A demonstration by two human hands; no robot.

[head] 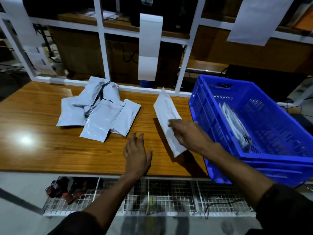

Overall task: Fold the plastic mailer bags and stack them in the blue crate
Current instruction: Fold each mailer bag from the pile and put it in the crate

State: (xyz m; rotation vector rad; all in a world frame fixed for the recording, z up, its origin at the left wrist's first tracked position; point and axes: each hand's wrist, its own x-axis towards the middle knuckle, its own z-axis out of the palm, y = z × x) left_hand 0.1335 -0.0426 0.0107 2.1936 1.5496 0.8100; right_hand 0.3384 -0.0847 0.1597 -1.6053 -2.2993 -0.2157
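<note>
A folded white mailer bag [165,110] is lifted above the wooden table [42,150], tilted on edge, and my right hand [188,134] grips it near its lower half. My left hand [137,153] hovers over the table with fingers spread and holds nothing. A loose pile of several grey-white mailer bags [100,111] lies at the table's middle left. The blue crate [271,160] stands at the right, hanging over the table's front edge, with folded bags [235,124] stacked inside along its left wall.
A white frame [102,48] with hanging white sheets [149,48] rises behind the table. Brown cardboard boxes [79,53] sit behind it. A wire mesh shelf [169,197] runs below the table's front edge, with dark red items [67,189] at its left.
</note>
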